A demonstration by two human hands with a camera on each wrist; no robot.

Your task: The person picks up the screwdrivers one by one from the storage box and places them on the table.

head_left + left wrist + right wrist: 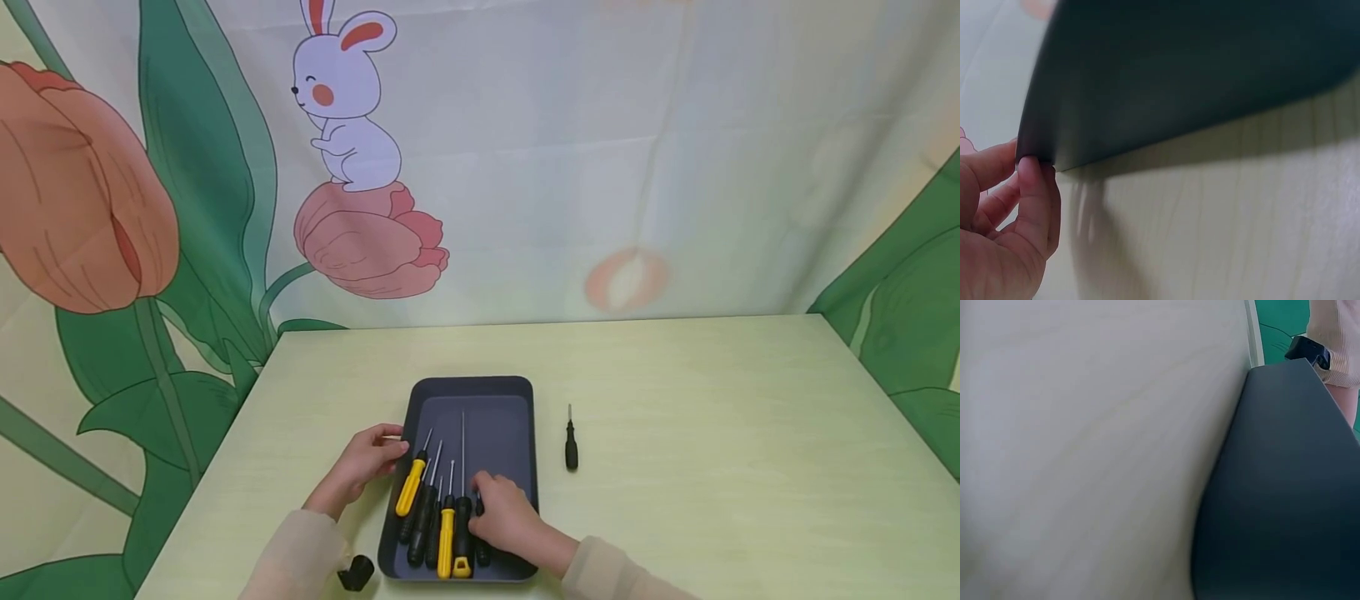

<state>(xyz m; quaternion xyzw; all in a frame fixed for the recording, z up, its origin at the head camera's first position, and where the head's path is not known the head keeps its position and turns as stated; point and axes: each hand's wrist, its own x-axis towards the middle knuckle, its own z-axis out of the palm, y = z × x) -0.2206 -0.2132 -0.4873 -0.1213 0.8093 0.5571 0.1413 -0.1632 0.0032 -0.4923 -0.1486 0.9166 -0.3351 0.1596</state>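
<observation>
A dark grey tray (480, 400) stands on the table, holding several screwdrivers with black or yellow handles. At its left rim, my left hand (366, 460) pinches the edge; the left wrist view shows the thumb and fingers of that hand (1019, 225) at the tray's corner (1147, 81). Inside the tray's right half, my right hand (510, 517) has its fingers curled on a black-handled screwdriver (483, 552), partly hidden by the hand. Beside it lies a long-shafted screwdriver (462, 525) with a black and yellow handle. The right wrist view shows only the tray's outer wall (1285, 487), not the hand.
A small black screwdriver (572, 450) lies on the pale table (712, 450), right of the tray. Behind the table hangs a printed curtain (525, 167) with a rabbit and tulips. A black wrist device (356, 573) sits by the left sleeve.
</observation>
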